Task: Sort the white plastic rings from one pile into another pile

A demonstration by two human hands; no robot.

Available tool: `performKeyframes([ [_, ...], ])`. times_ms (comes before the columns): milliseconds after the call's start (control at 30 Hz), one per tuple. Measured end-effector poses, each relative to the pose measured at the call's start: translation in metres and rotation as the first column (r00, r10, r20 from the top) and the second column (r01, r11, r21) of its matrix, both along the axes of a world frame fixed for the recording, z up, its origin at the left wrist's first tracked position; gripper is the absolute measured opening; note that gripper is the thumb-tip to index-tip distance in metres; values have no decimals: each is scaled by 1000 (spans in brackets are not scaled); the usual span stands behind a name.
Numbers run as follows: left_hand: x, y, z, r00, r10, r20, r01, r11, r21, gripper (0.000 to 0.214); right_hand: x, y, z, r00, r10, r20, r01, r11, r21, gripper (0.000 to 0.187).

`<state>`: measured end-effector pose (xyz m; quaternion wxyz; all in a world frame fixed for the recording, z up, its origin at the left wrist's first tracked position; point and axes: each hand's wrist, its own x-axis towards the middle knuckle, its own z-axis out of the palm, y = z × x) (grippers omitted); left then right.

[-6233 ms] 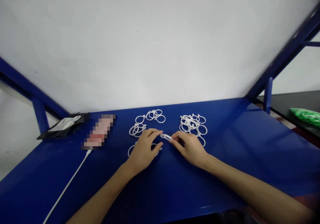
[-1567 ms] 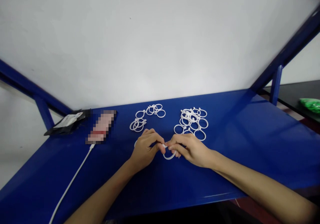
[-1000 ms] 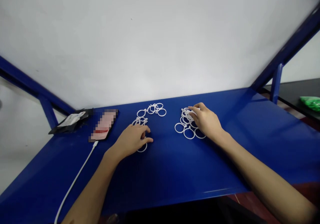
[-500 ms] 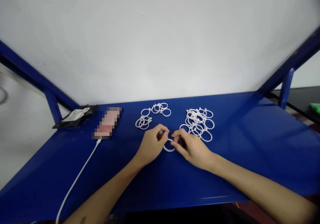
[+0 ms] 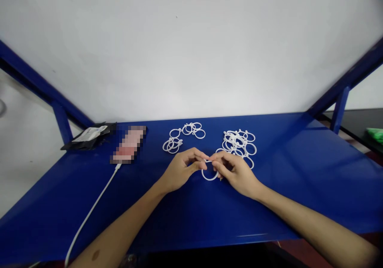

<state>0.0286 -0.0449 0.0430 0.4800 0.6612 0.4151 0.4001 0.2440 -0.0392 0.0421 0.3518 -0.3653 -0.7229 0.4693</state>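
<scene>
Left hand [image 5: 179, 171] and right hand [image 5: 236, 172] meeting fingertip to fingertip over the blue table [image 5: 299, 188], both curled and pinching the top of 1 white ring [image 5: 210, 175]. Ring hanging between the 2 hands, just above the surface, near the table's middle. Behind the right hand, a pile of white rings [image 5: 237, 144]; behind the left, a looser scatter of rings [image 5: 182, 137]. Farther left, a phone [image 5: 129, 144] with a white cable [image 5: 89, 212].

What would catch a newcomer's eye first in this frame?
Two bare hands meet at the middle of the blue table, the left hand and right hand pinching one white ring between fingertips. Just behind them lie two heaps of white rings, a looser left heap and a denser right heap.
</scene>
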Motion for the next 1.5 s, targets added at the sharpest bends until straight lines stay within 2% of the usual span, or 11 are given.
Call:
performKeyframes([
  [133,-1,2,-4,999,27,20,-28,999,21,16,-2,-2,-1,998,31,-47,-35,997,-73,25],
  [233,1,2,-6,994,104,-40,-100,991,86,14,-3,-3,-3,998,63,-27,-65,995,-74,24],
  [367,5,-1,-6,992,102,-68,-90,982,167,14,-1,-5,-3,995,100,4,-100,994,-54,23],
  [533,7,-6,-4,998,42,-45,-35,989,146,7,4,-7,-2,987,146,66,-153,981,115,21],
  [700,8,-7,0,996,19,-89,-9,994,109,10,5,-6,-5,981,147,126,-181,928,327,17],
  [1000,8,-4,-4,997,-39,-72,47,994,102,11,10,-5,-9,961,160,225,-245,868,432,15],
  [1167,12,-6,-9,996,6,-87,3,994,110,8,8,-5,-9,960,158,231,-249,859,448,15],
  [1233,11,-3,-10,987,41,-156,-14,985,174,4,6,-2,-9,969,114,221,-207,863,461,15],
  [1300,5,3,-9,955,122,-271,-31,948,317,4,6,4,-7,979,34,203,-136,849,511,15],
  [1400,-12,17,-5,831,396,-391,-131,822,555,13,15,21,-3,974,-137,179,-3,786,618,15],
  [1500,-35,31,-2,532,686,-497,-308,703,641,27,33,44,-2,916,-362,174,143,700,700,21],
])
